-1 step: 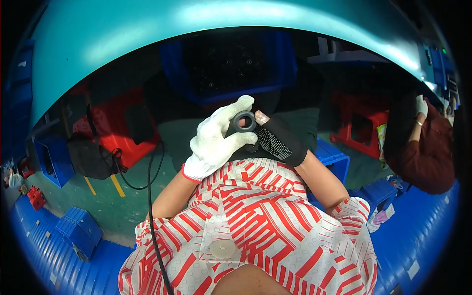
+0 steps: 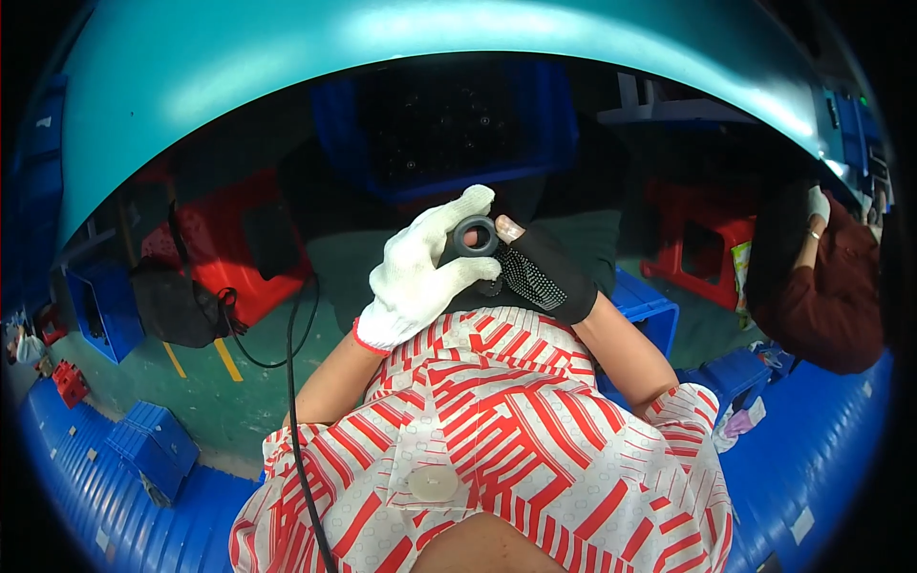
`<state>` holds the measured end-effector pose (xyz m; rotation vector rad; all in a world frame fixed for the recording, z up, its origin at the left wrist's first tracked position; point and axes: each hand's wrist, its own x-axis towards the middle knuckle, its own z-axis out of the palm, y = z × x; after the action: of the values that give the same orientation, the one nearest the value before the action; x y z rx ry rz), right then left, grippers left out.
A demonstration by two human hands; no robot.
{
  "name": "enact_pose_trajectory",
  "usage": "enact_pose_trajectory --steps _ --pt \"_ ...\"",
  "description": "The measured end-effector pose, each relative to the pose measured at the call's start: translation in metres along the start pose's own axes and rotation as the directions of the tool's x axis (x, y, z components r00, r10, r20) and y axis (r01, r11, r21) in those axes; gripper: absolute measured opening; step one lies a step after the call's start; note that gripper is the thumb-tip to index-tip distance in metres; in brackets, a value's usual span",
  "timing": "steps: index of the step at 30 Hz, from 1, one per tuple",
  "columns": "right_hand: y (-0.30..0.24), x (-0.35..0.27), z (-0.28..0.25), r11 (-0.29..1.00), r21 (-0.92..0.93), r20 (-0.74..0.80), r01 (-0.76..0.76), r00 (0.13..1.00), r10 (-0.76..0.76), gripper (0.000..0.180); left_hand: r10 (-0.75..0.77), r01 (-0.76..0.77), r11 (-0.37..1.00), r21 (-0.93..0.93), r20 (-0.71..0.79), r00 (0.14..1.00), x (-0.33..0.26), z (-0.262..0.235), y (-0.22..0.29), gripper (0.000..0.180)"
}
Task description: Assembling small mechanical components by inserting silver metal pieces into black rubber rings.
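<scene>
A dark grey ring (image 2: pixel 475 236) with a thick rim is held up in front of my striped shirt. My left hand (image 2: pixel 420 272), in a white knit glove, grips it between the thumb at its lower edge and the fingers at its upper left. My right hand (image 2: pixel 549 272) wears a black glove with white dots and bare fingertips. Its thumb lies against the ring's right side, while skin shows through the hole; the other fingers are mostly hidden. Just below, a second dark round piece (image 2: pixel 490 286) shows partly between the hands.
Beyond my hands, a blue crate (image 2: pixel 349 158) of small dark parts sits below a teal surface (image 2: pixel 287 72). Red stools (image 2: pixel 253 277) stand on both sides. A black cable (image 2: pixel 292 401) runs down my left side. At the right, a person in a dark red sleeve (image 2: pixel 836 296) sits near.
</scene>
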<state>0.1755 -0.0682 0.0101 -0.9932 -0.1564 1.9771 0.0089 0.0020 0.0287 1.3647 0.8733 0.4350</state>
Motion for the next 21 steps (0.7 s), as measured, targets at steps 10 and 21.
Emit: enact_pose_trajectory --steps 10,21 --pt "-0.016 -0.001 0.005 -0.364 -0.879 0.469 0.307 0.696 -0.544 0.039 -0.251 0.241 0.733 -0.636 0.077 0.965 0.003 -0.002 -0.015 0.051" --pt "0.000 0.005 -0.004 0.183 -0.881 0.238 0.435 0.744 -0.624 0.049 -0.226 0.185 0.728 -0.660 0.024 0.974 0.001 0.001 -0.019 0.049"
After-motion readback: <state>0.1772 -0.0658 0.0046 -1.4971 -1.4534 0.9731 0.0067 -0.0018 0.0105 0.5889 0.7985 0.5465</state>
